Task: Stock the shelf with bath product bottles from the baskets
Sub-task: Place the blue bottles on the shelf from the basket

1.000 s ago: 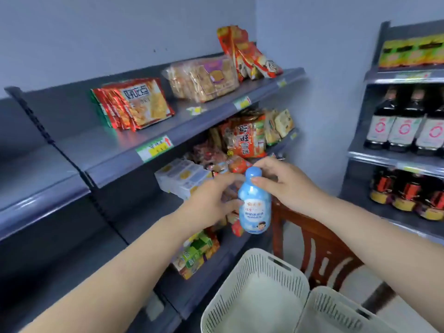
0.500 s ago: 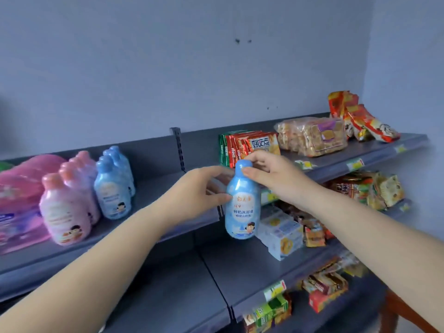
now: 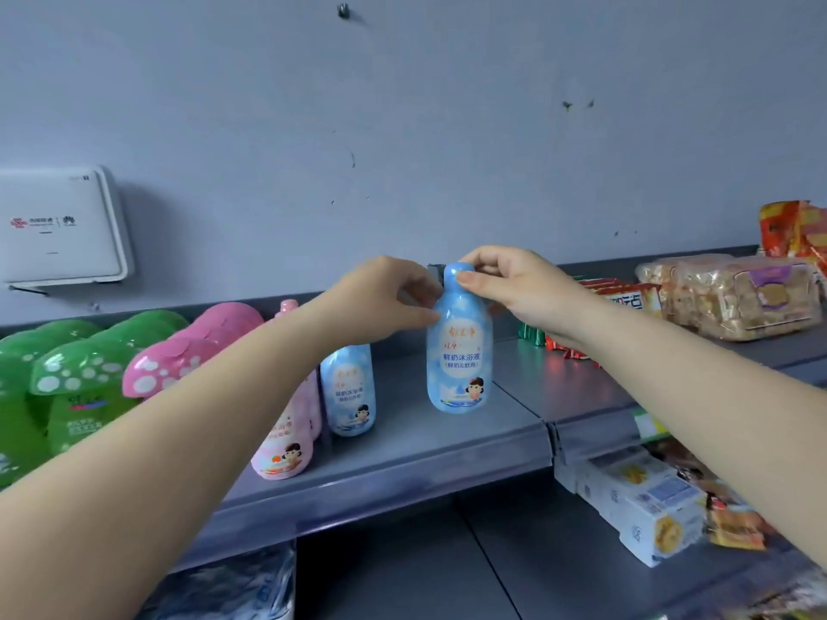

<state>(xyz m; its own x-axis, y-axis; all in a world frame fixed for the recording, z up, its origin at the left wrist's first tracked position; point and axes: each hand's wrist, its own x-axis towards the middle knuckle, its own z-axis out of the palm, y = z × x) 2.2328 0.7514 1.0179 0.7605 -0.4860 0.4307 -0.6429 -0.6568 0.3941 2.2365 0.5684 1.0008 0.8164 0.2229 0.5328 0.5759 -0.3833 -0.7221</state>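
Observation:
A light blue bath bottle (image 3: 460, 351) stands upright over the grey top shelf (image 3: 447, 445), near its right end. My right hand (image 3: 505, 284) pinches its cap from above, and my left hand (image 3: 385, 302) grips its neck and shoulder from the left. Whether its base touches the shelf I cannot tell. Another blue bottle (image 3: 349, 391) stands to its left, with a pink bottle (image 3: 286, 440) in front of that, partly behind my left forearm.
Pink (image 3: 179, 360) and green mushroom-cap bottles (image 3: 71, 369) fill the shelf's left part. Snack packs (image 3: 734, 297) lie on the adjoining shelf to the right, boxes (image 3: 644, 507) on the shelf below. A white box (image 3: 62, 226) hangs on the wall.
Both hands carried the blue bottle up from over the basket and leftward onto the top shelf section beside the other bath bottles. The basket has left the view.

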